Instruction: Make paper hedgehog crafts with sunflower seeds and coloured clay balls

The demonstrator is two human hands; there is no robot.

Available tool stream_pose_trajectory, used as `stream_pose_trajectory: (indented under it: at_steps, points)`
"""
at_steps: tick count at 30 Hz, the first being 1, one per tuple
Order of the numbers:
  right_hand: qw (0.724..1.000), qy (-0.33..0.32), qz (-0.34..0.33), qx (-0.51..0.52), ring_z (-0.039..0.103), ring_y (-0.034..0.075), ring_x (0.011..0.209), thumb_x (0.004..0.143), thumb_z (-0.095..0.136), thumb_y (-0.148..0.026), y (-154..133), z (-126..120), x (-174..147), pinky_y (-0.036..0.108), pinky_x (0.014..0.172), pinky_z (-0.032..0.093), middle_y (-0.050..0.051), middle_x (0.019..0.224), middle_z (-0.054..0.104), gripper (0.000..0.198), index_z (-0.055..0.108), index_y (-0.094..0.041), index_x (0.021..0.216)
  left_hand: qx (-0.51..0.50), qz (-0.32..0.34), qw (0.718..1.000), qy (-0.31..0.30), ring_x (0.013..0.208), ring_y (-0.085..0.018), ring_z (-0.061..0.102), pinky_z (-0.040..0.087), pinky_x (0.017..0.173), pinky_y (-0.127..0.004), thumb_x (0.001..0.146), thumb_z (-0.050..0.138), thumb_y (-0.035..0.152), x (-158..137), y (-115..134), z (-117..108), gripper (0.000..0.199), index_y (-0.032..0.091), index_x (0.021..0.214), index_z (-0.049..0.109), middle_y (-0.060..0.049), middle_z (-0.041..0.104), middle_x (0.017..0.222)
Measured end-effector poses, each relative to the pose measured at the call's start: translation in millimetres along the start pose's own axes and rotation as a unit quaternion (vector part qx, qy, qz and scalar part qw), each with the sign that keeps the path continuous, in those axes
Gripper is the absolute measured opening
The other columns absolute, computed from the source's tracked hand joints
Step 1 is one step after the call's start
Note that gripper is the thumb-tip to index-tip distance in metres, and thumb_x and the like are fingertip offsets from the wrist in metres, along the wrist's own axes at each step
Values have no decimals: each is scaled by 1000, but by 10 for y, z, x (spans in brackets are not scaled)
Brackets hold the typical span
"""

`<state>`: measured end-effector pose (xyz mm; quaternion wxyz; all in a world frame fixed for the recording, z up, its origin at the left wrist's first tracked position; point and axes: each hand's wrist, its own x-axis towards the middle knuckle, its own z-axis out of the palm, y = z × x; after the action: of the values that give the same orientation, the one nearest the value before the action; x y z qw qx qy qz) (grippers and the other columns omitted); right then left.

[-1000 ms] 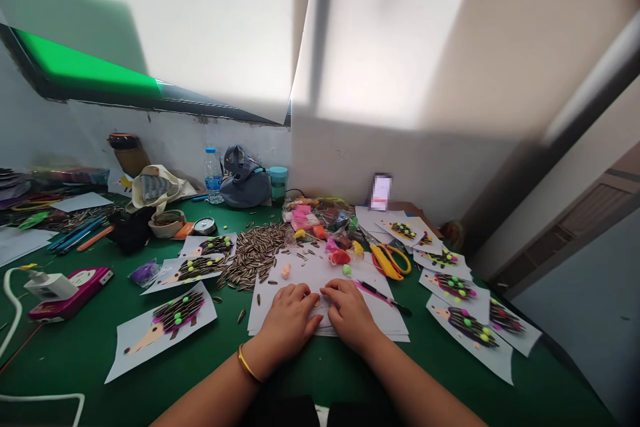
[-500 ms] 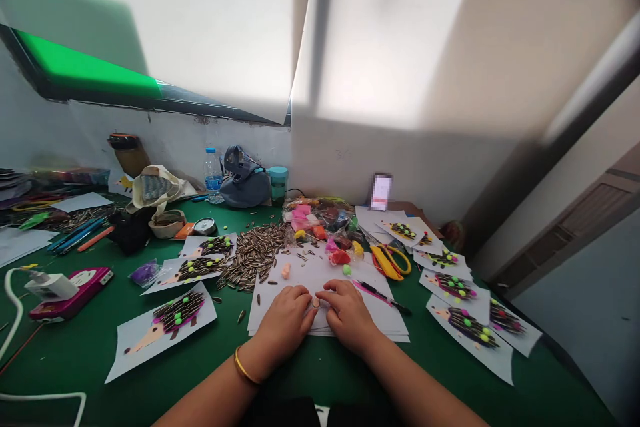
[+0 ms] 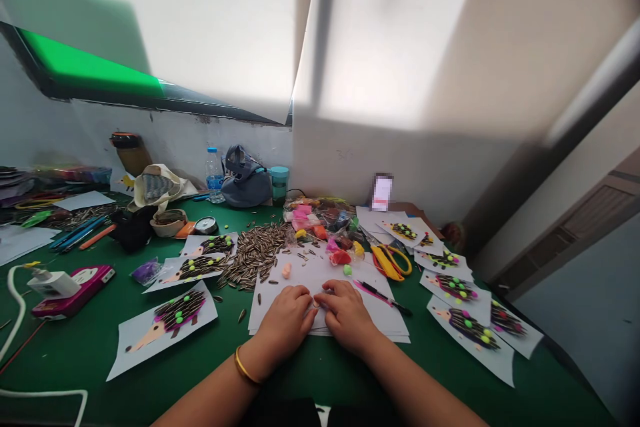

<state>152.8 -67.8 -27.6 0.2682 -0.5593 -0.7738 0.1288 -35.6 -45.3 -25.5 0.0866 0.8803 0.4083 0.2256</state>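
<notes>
Both my hands rest on a stack of white paper, fingers curled and thumbs close together. My left hand and my right hand meet around a small piece of peach modelling clay, mostly covered by the fingertips. A larger lump of peach clay lies on the paper just beyond the left hand. Past the right hand is a green clay lump. A black pen lies on the sheets to the right, beside a pink one.
Sunflower seeds are heaped behind the paper on the left. Bags of coloured clay and yellow scissors lie at the back. Seed hedgehog pictures flank both sides. A magenta power bank with a white cable sits far left.
The fingers have shifted slightly around the peach clay, and less of it shows now. The whole view has moved a little; nothing else differs visibly.
</notes>
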Motion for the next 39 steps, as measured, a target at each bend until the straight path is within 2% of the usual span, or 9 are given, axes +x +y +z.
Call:
stream_pose_trajectory:
  at_steps: [8, 13, 18, 22, 30, 34, 39]
  points:
    - [999, 22, 19, 15, 49, 23, 115, 74, 50, -8, 40, 5, 5, 39, 101, 36, 6, 120, 59, 48, 70, -28, 113, 1, -3, 1000, 2, 100, -24, 57, 48, 91, -41, 91, 52, 26, 8, 10, -2, 19, 18, 102, 66, -9, 63, 106]
    - [1000, 20, 10, 13, 49, 23, 112, 74, 51, -9, 26, 9, 4, 39, 99, 36, 4, 117, 60, 42, 73, -30, 103, -2, -2, 1000, -12, 99, -23, 56, 47, 91, -41, 91, 52, 27, 3, 15, -15, 19, 21, 104, 65, -7, 62, 107]
    - [999, 26, 15, 17, 50, 23, 112, 73, 51, -7, 43, 20, 13, 39, 99, 37, 5, 117, 60, 45, 73, -27, 107, -8, -6, 1000, -25, 99, -23, 55, 47, 91, -40, 91, 53, 26, 12, 30, -39, 19, 22, 105, 66, -7, 62, 107]
    - [999, 31, 12, 21, 50, 24, 111, 72, 51, -7, 63, 26, 15, 40, 98, 38, 5, 116, 61, 44, 74, -27, 103, -8, -7, 1000, -25, 99, -23, 55, 46, 91, -40, 92, 52, 27, 15, 34, -46, 19, 22, 104, 66, -7, 62, 107]
    - [999, 27, -8, 15, 52, 23, 111, 74, 52, -7, 70, 41, -2, 40, 99, 39, 3, 115, 63, 45, 76, -34, 102, -5, -3, 1000, -18, 99, -23, 56, 47, 91, -39, 91, 53, 27, 7, 28, -40, 19, 21, 103, 67, -8, 62, 107]
    - [999, 39, -10, 21, 53, 22, 110, 74, 52, -7, 90, 47, -2, 39, 98, 40, 3, 114, 64, 42, 77, -32, 98, -4, -2, 1000, -15, 99, -23, 57, 47, 90, -39, 90, 53, 26, 9, 18, -28, 18, 21, 101, 67, -8, 62, 107]
    - [998, 51, -11, 24, 53, 22, 109, 72, 51, -5, 91, 47, -12, 38, 97, 40, 4, 114, 64, 46, 76, -30, 102, -8, -1, 1000, -14, 99, -23, 56, 47, 91, -40, 90, 53, 27, 9, 5, -10, 19, 22, 104, 66, -7, 62, 106]
